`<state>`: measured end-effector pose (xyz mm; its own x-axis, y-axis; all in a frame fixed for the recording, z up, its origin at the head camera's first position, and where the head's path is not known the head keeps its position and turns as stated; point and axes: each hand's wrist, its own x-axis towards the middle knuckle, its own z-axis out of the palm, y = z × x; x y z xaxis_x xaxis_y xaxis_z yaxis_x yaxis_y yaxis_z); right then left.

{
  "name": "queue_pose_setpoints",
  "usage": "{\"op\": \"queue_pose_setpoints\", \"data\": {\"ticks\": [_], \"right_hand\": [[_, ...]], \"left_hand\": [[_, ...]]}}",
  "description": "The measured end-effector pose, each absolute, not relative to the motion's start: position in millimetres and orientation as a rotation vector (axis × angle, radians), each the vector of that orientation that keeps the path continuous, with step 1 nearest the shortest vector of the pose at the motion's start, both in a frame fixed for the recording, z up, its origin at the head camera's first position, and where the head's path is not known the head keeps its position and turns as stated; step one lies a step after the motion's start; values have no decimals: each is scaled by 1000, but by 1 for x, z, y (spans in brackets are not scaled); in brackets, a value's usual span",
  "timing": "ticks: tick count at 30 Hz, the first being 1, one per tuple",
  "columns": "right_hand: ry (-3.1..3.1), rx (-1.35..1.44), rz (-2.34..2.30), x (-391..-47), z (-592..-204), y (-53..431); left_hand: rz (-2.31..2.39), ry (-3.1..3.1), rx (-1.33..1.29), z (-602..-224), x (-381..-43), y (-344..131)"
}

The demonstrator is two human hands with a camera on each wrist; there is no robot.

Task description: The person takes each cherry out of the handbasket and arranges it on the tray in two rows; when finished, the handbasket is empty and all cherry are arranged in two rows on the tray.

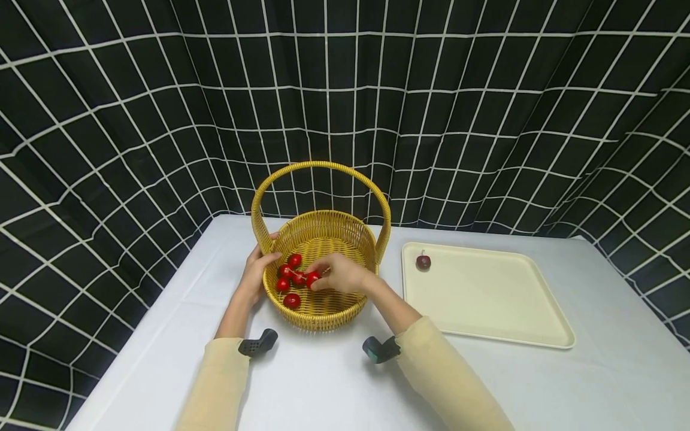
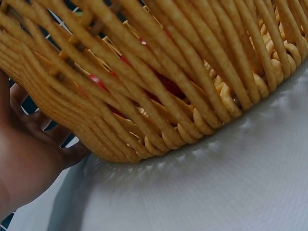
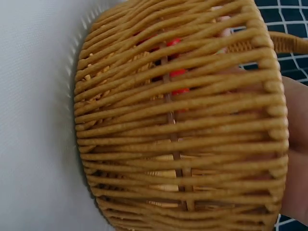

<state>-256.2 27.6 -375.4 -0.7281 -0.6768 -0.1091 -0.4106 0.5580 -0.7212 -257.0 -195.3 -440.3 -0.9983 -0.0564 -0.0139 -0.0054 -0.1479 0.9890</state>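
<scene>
A yellow wicker basket (image 1: 319,320) with a tall arched handle stands on the white table. My left hand (image 1: 256,269) grips its left side, thumb at the rim near the foot of the handle and the other fingers round the outside. Inside, my right hand (image 1: 342,274) pinches a bright red cherry (image 1: 312,279) between thumb and fingertips. Several more glossy red cherries lie left of it, among them one (image 1: 291,301) at the front; pale stems show between them. In the right wrist view the woven wall (image 3: 183,134) hides most of that hand.
A cream rectangular tray (image 1: 485,293) lies right of the basket, bearing one dark red cherry (image 1: 423,261) with its stem up near the far left corner. White cloth (image 1: 318,383) covers the table. Behind and at both sides hangs a black curtain (image 1: 345,108) with white grid lines.
</scene>
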Motion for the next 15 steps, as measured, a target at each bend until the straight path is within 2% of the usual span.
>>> {"op": "queue_pose_setpoints", "data": {"ticks": [15], "right_hand": [[2393,-795,-1393,-250,-372,59]], "left_hand": [[-2348,-2038,77,-439,-257,-194]]}}
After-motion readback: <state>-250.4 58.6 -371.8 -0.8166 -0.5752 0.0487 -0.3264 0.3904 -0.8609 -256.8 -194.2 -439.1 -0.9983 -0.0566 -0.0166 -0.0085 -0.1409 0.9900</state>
